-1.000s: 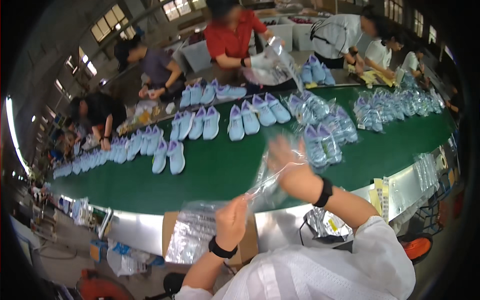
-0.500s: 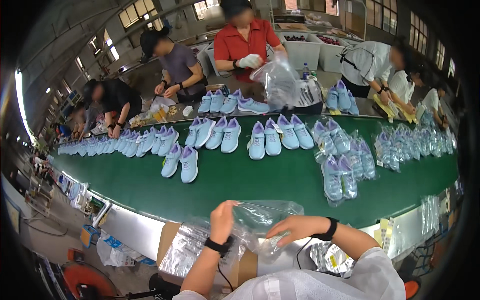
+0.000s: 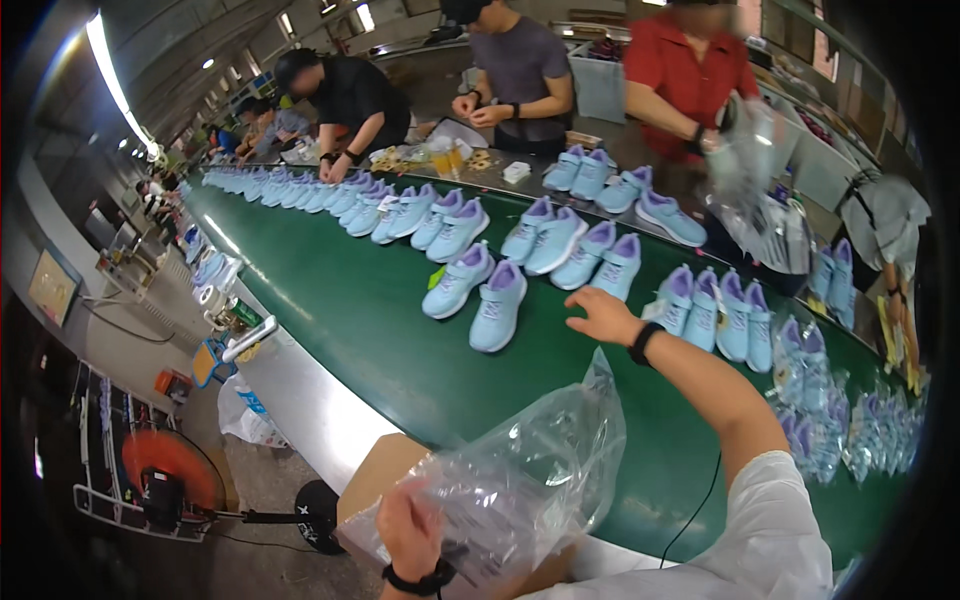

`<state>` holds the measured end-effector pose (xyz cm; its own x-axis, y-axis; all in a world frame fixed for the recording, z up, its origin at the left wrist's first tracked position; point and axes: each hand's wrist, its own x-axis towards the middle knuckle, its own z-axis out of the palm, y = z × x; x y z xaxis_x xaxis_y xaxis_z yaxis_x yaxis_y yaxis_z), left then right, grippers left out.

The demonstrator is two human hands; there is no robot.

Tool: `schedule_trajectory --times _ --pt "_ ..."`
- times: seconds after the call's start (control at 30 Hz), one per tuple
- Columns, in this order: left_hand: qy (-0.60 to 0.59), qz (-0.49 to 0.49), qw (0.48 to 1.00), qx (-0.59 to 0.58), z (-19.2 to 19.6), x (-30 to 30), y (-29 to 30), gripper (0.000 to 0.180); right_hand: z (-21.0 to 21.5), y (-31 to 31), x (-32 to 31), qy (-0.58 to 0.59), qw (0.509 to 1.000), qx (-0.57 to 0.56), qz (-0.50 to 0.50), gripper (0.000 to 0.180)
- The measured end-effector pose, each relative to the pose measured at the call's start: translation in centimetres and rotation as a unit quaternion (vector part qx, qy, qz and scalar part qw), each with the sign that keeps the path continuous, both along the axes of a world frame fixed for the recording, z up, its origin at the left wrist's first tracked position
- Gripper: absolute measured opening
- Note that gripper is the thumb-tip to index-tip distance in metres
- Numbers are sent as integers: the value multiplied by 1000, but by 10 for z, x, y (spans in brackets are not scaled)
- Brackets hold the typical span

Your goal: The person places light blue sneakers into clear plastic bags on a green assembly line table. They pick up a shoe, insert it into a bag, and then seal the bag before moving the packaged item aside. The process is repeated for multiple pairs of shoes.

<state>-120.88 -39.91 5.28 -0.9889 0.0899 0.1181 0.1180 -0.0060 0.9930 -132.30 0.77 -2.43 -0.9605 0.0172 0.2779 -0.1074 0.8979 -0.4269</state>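
Observation:
A large clear plastic bag (image 3: pixel 545 455) hangs spread open above the belt's near edge, and my left hand (image 3: pixel 410 525) grips its left side. My right hand (image 3: pixel 605 318) is off the bag, stretched over the green belt with its fingers apart and nothing in them. Just left of its fingertips stands a pair of light blue sneakers (image 3: pixel 498 312) with lilac linings. Behind that hand is another light blue pair (image 3: pixel 612 262). More unbagged sneakers (image 3: pixel 705 305) stand to its right.
The green conveyor belt (image 3: pixel 400 335) carries a long row of sneakers (image 3: pixel 300 190). Bagged pairs (image 3: pixel 808 400) lie at the right. A cardboard box (image 3: pixel 385 470) sits below my left hand. Co-workers (image 3: pixel 690 80) stand across the belt. An orange fan (image 3: pixel 170 470) is on the floor.
My view has turned left. My right hand has let go of the bag and moved out over the belt toward the sneakers. The bag, still in my left hand, is opened wider.

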Motion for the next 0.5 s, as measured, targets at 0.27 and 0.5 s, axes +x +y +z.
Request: schedule_trajectory --times 0.27,0.5 --pt "-232 11 956 178 -41 3 -75 42 -97 -45 -244 78 961 264 17 30" --pt "-345 -58 882 316 -106 9 -120 52 -174 -39 -298 127 945 298 39 35"
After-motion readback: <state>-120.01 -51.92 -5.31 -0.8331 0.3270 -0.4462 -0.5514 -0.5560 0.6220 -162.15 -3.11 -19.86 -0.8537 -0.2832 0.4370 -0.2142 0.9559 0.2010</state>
